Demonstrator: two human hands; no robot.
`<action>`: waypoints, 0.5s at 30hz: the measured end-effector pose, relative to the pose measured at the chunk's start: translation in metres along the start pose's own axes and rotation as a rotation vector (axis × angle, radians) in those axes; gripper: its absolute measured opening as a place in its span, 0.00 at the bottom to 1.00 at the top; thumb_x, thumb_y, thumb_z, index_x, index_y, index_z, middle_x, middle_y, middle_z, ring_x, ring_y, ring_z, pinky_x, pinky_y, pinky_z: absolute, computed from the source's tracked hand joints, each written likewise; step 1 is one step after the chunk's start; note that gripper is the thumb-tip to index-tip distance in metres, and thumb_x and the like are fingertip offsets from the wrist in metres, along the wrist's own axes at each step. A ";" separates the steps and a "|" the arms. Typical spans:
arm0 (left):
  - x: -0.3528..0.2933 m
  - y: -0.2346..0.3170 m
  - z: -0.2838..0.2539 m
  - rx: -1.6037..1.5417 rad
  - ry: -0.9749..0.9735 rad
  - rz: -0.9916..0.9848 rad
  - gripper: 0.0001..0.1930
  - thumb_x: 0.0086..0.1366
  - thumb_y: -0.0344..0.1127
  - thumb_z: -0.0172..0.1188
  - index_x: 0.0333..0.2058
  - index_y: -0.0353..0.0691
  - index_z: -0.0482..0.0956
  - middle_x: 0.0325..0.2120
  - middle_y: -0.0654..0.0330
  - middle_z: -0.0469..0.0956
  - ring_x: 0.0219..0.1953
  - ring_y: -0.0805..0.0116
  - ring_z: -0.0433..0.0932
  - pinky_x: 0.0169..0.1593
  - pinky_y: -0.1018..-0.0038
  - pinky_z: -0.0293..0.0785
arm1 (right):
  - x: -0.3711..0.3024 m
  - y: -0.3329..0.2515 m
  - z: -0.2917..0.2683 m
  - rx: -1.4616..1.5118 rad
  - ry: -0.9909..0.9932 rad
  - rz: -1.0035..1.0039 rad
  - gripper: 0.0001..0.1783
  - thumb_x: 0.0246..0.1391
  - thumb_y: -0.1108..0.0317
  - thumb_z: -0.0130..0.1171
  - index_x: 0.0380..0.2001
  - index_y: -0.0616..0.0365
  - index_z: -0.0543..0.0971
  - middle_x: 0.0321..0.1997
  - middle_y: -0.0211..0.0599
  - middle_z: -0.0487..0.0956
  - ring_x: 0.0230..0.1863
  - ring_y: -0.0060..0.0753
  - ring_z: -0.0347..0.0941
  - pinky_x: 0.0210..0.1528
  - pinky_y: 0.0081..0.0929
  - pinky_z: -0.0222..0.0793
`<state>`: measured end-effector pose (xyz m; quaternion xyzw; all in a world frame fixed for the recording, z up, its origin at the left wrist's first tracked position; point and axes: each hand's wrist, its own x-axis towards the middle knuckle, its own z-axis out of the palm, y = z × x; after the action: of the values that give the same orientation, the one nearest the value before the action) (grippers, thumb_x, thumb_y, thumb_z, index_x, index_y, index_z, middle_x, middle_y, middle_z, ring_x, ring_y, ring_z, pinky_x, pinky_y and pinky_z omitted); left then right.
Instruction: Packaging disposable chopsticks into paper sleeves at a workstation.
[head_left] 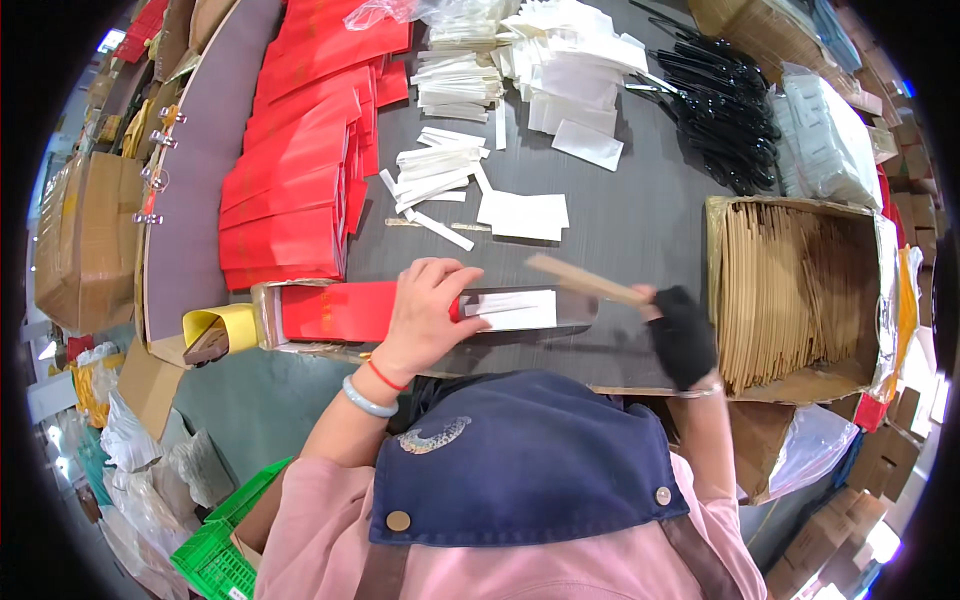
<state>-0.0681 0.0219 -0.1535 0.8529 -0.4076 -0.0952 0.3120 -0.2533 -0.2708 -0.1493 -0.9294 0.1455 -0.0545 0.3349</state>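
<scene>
My left hand (pixel 430 300) bends over the right end of a red envelope (pixel 340 312), thumb at its near edge and fingers at its far edge. Beside those fingertips, white paper slips (pixel 512 309) lie on a dark, glossy, round-ended piece (pixel 578 310); whether it reaches inside the envelope is hidden. In a black fingerless glove, my right hand (pixel 684 335) pinches one end of a flat tan strip (pixel 585 279), raised at a slant above the table and slightly blurred. It resembles the pieces packed upright in the cardboard box (pixel 716 290) to the right.
Red envelopes (pixel 290 210) overlap at the left beside a grey panel (pixel 185 190). White strips (pixel 440 175) and cards (pixel 525 214) lie ahead on the dark table (pixel 650 210). Black glossy pieces (pixel 715 110) and a clear plastic bundle (pixel 825 130) are far right. A yellow holder (pixel 225 328) sits near left.
</scene>
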 end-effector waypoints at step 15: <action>-0.006 0.003 0.016 0.166 -0.063 0.064 0.40 0.36 0.37 0.77 0.53 0.40 0.73 0.50 0.57 0.71 0.53 0.54 0.67 0.58 0.58 0.63 | 0.032 -0.015 0.064 -0.021 0.007 0.012 0.07 0.49 0.70 0.66 0.33 0.59 0.81 0.34 0.41 0.79 0.36 0.42 0.77 0.41 0.35 0.73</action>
<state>-0.0800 0.0177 -0.1648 0.8590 -0.4509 -0.0776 0.2300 -0.2071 -0.2309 -0.1885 -0.9317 0.1527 -0.0545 0.3250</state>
